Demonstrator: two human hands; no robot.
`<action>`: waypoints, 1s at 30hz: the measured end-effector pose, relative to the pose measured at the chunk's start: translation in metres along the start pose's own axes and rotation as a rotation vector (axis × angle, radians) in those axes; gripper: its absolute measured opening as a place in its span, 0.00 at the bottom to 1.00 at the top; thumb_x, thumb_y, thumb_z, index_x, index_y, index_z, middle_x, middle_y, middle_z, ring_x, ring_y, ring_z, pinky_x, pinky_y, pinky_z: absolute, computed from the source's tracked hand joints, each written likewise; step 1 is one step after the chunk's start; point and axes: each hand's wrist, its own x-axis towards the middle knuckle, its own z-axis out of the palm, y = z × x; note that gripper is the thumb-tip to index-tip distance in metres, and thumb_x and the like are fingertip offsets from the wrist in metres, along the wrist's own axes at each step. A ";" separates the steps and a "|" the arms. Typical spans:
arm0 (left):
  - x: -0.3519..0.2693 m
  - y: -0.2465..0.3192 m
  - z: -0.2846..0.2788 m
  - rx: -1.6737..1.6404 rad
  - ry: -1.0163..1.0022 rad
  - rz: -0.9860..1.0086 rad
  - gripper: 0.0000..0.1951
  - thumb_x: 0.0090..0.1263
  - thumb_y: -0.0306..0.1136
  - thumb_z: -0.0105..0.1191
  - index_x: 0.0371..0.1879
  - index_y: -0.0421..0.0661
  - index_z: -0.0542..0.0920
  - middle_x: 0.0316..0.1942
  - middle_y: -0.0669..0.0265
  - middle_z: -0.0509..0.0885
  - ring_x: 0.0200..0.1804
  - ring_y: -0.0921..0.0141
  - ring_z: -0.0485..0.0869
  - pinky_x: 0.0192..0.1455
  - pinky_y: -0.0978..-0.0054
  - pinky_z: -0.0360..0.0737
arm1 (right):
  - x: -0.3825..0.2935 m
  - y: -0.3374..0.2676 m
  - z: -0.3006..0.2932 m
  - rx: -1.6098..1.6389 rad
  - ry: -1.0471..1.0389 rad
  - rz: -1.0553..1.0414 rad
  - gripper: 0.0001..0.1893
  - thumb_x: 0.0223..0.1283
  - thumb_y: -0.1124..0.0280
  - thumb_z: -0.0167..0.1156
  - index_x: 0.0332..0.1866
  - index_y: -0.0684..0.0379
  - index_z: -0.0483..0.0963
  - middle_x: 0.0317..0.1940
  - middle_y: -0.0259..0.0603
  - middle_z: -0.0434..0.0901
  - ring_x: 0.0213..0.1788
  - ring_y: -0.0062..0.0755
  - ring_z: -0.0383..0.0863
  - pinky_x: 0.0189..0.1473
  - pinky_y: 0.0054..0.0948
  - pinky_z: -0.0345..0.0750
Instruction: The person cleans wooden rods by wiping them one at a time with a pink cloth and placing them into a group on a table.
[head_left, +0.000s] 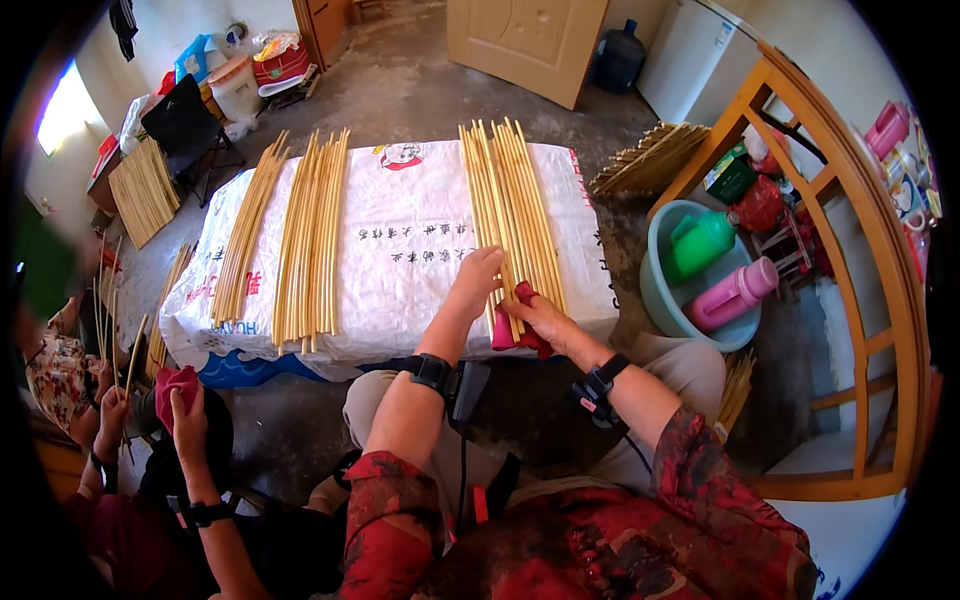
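A row of thin, pale yellow canes (529, 202) lies on a table spread with a white woven plastic sheet (405, 195). At the near end of this row, my right hand (541, 321) holds a dark red cloth (529, 343) around the end of a cane. My left hand (478, 277) rests on the canes just to the left, its fingers curled at them; whether it grips one is unclear. Two more groups of canes, one in the middle left (311, 240) and one at the far left (250, 232), lie on the sheet.
At the left, a co-worker's hands hold canes and a red cloth (176, 394). A blue-green basin (652, 277) with a green thermos (697, 244) and a pink thermos (739, 292) stands right of the table, beside a wooden frame (825, 187). More canes (652, 157) lie behind.
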 end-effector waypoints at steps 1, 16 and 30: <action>0.000 0.002 0.003 -0.004 0.006 0.003 0.15 0.66 0.34 0.43 0.46 0.36 0.71 0.39 0.64 0.76 0.42 0.71 0.75 0.43 0.71 0.73 | 0.002 0.001 -0.005 -0.035 0.014 0.015 0.20 0.59 0.55 0.54 0.45 0.64 0.69 0.33 0.34 0.75 0.33 0.19 0.75 0.35 0.20 0.74; -0.003 -0.003 -0.012 0.207 0.200 0.010 0.19 0.62 0.38 0.45 0.47 0.38 0.75 0.37 0.64 0.75 0.40 0.69 0.74 0.41 0.68 0.74 | -0.067 -0.003 -0.040 0.017 0.109 -0.010 0.12 0.59 0.67 0.52 0.42 0.65 0.71 0.32 0.38 0.78 0.32 0.24 0.78 0.36 0.24 0.75; -0.021 0.016 -0.034 0.317 0.317 -0.003 0.19 0.62 0.39 0.49 0.47 0.38 0.74 0.40 0.64 0.77 0.42 0.71 0.74 0.38 0.73 0.74 | -0.097 -0.072 -0.174 0.630 0.473 -0.365 0.17 0.60 0.52 0.51 0.49 0.50 0.68 0.42 0.32 0.77 0.35 0.26 0.77 0.27 0.26 0.74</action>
